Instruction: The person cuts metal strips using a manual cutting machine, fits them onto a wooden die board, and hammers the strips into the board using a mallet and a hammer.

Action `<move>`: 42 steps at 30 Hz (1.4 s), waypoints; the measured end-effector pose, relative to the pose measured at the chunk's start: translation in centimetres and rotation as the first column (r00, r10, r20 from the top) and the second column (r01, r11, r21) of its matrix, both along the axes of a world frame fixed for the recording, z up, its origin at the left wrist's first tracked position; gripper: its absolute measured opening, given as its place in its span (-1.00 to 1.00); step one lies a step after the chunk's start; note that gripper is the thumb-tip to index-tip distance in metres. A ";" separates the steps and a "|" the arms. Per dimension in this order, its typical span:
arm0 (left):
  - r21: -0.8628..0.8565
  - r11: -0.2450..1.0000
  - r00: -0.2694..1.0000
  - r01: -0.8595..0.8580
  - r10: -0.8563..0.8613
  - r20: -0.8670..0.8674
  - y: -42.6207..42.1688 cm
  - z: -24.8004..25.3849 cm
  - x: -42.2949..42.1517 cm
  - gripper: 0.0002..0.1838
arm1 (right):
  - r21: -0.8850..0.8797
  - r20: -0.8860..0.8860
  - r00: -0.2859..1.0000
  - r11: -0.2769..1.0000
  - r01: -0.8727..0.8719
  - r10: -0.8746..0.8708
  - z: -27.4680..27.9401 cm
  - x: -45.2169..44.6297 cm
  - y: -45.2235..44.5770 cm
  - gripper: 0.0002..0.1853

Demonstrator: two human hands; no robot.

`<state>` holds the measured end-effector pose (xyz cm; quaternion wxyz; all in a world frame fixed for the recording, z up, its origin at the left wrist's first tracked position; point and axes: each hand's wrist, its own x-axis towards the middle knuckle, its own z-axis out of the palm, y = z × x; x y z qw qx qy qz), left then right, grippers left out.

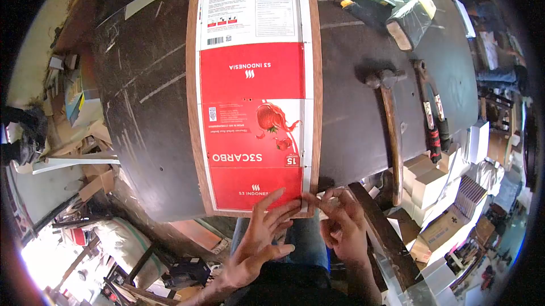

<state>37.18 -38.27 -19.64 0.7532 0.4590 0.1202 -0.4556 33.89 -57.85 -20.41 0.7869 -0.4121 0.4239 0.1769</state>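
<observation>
A red and white printed carton sheet [252,76], its S3CARBO lettering upside down to me, lies flat on a longer brown wooden board [193,68]. Dark thin lines or strips run along the sheet's right edge. My left hand [261,243] is at the board's near end, fingers spread over the sheet's lower edge and nothing seen in them. My right hand [343,224] is at the near right corner; its index finger reaches to the board's edge while the other fingers bend loosely. Nothing shows in that hand, though its palm side is partly hidden.
On the dark table [363,119] to the right lie a hammer [390,130] and pincers [430,110]. Farther back are a tape-wrapped block [411,22] and a yellow-black tool [366,0]. Stacked cartons [431,187] stand at right, a white sack [122,246] at lower left.
</observation>
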 end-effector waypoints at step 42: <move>0.543 0.608 0.535 -0.579 -0.219 0.816 -7.6 -2.2 22.6 -0.65 | -0.887 0.379 0.839 0.413 0.209 0.391 -5.8 14.1 -4.7 -0.85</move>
